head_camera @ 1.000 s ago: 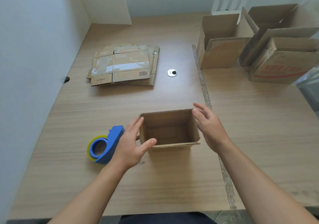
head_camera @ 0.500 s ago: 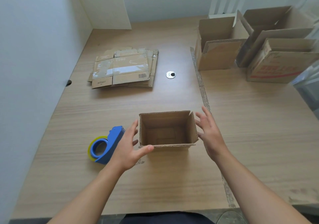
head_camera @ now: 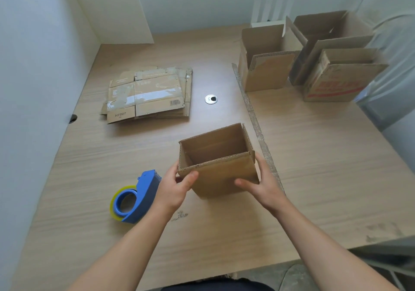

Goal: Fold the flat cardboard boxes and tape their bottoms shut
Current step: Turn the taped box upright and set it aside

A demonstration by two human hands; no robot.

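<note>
A small open-topped cardboard box (head_camera: 221, 176) is lifted off the wooden table (head_camera: 325, 167) and tilted, its opening facing up and away from me. My left hand (head_camera: 174, 188) grips its near left corner, thumb on the front face. My right hand (head_camera: 263, 184) holds its right side, thumb across the front wall. A blue tape dispenser (head_camera: 134, 197) with a yellowish roll lies on the table just left of my left hand. A stack of flattened cardboard boxes (head_camera: 148, 94) lies further back on the left.
Three folded, open boxes (head_camera: 266, 77) (head_camera: 332, 34) (head_camera: 336, 84) stand at the back right. A round metal cable grommet (head_camera: 211, 99) sits mid-table. A seam with tape residue (head_camera: 258, 129) runs along the table. Walls close the left and back sides.
Both hands closed in on the small box from its sides, took hold of it and lifted it off the table, tilting it. The dispenser stayed put.
</note>
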